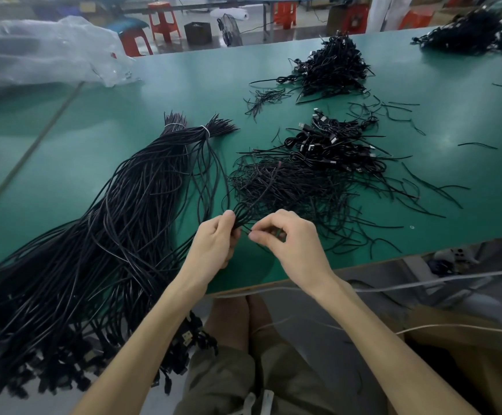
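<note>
Broad green matte surface (pixel 142 94) under and far ahead of the left hand (pixel 214 244) and right hand (pixel 291 244). Past its far edge, well ahead of both: red plastic stools (pixel 163 20), black square bin (pixel 198 32), round wire-grille fan (pixel 228 29), glossy grey floor (pixel 306 29).

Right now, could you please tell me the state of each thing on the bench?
Left hand: grips a bunch of thin wires.
Right hand: pinches a strand from that bunch.
Long cable bundle: tied with white bands at its far end, draped over the table edge.
Thin wire pile: loose and tangled.
Coiled cables: heaped together.
Plastic bag: crumpled.
</note>
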`<state>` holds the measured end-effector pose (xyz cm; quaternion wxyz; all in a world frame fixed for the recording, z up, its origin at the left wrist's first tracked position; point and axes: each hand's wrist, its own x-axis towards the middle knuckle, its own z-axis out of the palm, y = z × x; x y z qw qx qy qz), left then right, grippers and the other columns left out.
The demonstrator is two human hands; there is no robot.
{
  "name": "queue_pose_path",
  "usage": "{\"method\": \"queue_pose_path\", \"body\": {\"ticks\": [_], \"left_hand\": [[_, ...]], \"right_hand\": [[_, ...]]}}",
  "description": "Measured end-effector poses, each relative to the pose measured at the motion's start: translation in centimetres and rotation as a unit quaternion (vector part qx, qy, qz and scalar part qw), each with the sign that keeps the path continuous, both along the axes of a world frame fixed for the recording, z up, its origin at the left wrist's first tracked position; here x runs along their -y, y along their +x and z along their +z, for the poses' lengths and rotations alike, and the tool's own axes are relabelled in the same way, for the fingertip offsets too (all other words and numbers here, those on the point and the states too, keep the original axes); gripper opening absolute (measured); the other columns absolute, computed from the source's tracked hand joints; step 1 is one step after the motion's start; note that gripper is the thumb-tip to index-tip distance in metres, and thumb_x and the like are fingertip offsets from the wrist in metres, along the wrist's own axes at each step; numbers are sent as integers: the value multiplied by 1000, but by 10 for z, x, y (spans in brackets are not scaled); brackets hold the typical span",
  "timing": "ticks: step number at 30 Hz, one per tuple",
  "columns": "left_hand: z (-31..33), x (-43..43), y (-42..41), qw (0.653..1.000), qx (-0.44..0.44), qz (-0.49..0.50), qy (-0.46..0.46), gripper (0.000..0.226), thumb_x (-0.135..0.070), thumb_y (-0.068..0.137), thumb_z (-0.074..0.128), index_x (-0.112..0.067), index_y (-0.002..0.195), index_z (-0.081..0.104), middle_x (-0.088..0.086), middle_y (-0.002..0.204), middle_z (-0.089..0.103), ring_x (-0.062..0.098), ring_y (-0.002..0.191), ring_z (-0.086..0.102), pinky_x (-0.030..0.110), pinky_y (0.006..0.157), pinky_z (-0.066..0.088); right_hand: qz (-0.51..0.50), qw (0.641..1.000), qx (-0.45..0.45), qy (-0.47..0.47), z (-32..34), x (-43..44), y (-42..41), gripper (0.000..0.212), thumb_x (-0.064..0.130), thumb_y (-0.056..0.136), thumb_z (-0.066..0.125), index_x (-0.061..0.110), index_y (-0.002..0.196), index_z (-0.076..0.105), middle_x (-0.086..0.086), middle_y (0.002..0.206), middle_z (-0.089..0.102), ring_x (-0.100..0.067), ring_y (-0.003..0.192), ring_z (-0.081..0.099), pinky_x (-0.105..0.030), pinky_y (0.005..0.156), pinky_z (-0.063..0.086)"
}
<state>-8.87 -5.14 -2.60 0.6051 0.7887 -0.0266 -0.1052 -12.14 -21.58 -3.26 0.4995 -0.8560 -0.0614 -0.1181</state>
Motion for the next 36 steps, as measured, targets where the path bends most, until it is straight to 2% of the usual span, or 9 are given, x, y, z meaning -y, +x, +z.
{"method": "queue_pose_path", "body": {"ticks": [6, 10, 13, 18, 21, 24, 27, 31, 36], "left_hand": [[-1, -7, 3, 997, 5, 62, -42, 44, -37, 112, 32, -13, 79, 49, -12, 54, 33, 10, 45, 25, 22, 39, 21], [-2, -6, 1, 998, 3, 53, -40, 43, -38, 112, 32, -14, 80, 48, -13, 54, 34, 8, 45, 25, 21, 40, 22], [-2, -2, -1, 999, 17, 39, -28, 45, -37, 112, 32, -13, 78, 48, -14, 51, 34, 6, 43, 27, 20, 41, 24], [3, 1, -6, 998, 17, 5, -62, 44, -37, 112, 33, -13, 78, 48, -13, 54, 35, 6, 44, 27, 21, 42, 22], [6, -2, -8, 996, 37, -7, -75, 45, -37, 112, 34, -14, 76, 48, -14, 53, 36, 5, 44, 27, 19, 42, 23], [6, -3, -8, 996, 69, 3, -64, 44, -37, 112, 34, -12, 77, 47, -14, 52, 37, 3, 45, 28, 18, 42, 25], [5, 0, -10, 996, 70, -7, -62, 44, -35, 112, 34, -13, 75, 45, -14, 53, 38, 3, 45, 29, 17, 42, 25], [5, -1, -14, 991, 23, -35, -127, 43, -42, 109, 38, -18, 74, 49, -13, 58, 36, 5, 46, 26, 18, 42, 23], [10, -13, -13, 979, -21, -84, -182, 44, -53, 97, 51, -29, 60, 53, -11, 56, 33, 6, 45, 25, 16, 40, 24]], "right_hand": [[-52, 989, 9, -139, -7, 14, 11, 7, 22, 96, 71, 17, 93, 74, 8, 89, 62, -12, 95, 50, -29, 89, 46], [-43, 998, 0, -45, -4, 8, 10, 18, 31, 100, 64, 18, 104, 76, 8, 96, 67, -12, 101, 56, -14, 87, 42], [23, 998, -44, 48, -3, -5, 5, 23, 41, 101, 62, 23, 107, 75, 12, 96, 72, -4, 94, 63, -14, 78, 45], [14, 982, -78, 173, -2, -11, 6, 5, 20, 91, 77, 16, 93, 75, 7, 84, 75, -1, 80, 68, -16, 75, 52], [67, 966, -100, 230, 1, -6, 3, 14, 21, 85, 83, 16, 94, 75, 5, 89, 76, -5, 85, 68, -17, 81, 53], [102, 958, -101, 250, 3, -5, -1, 24, 25, 81, 85, 17, 100, 73, 4, 96, 75, -10, 92, 69, -22, 85, 54], [69, 961, -89, 253, 3, -4, -2, 12, 27, 92, 75, 15, 93, 72, 0, 84, 72, -10, 79, 64, -20, 71, 49], [71, 969, -82, 222, 2, -6, -2, 10, 23, 96, 72, 13, 92, 71, -1, 82, 68, -6, 78, 59, -20, 75, 49], [74, 981, -56, 171, 6, -7, -5, 28, 27, 92, 76, 21, 115, 62, 3, 111, 67, -6, 101, 63, -28, 88, 52]]}}
